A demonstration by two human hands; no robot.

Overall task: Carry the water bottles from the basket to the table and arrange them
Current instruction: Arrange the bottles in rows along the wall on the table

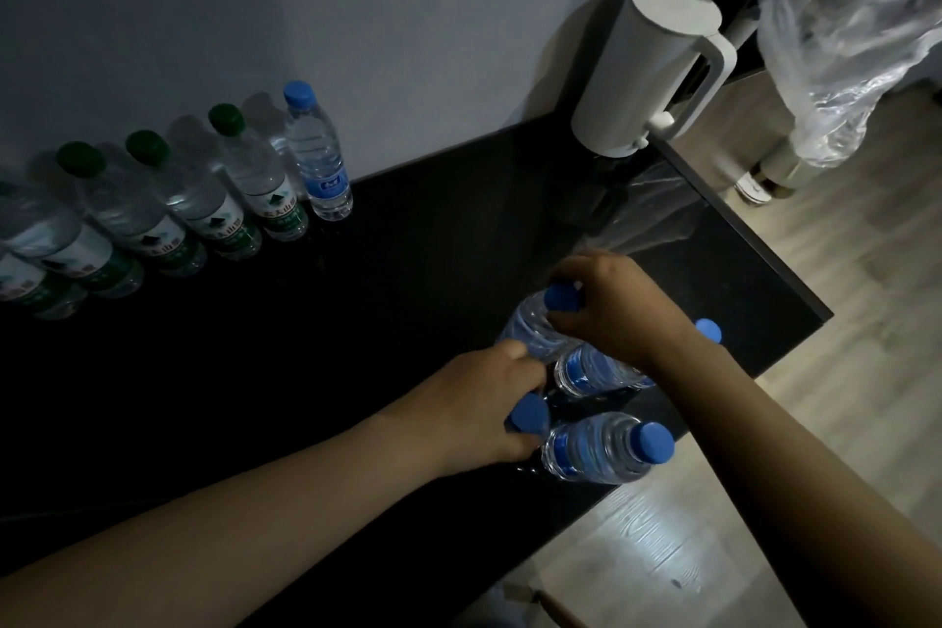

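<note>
Several blue-capped water bottles stand close together on the black table near its right edge. My right hand grips the neck of one blue-capped bottle, fingers curled just under its cap. My left hand curls round the top of another blue-capped bottle. A third bottle stands at the front and a fourth sits partly hidden under my right wrist. Along the wall runs a row of green-capped bottles, ending in one blue-capped bottle. The basket is not in view.
A white electric kettle stands at the table's back right corner. A crumpled clear plastic bag hangs at the upper right, over a wooden floor beyond the table's edge.
</note>
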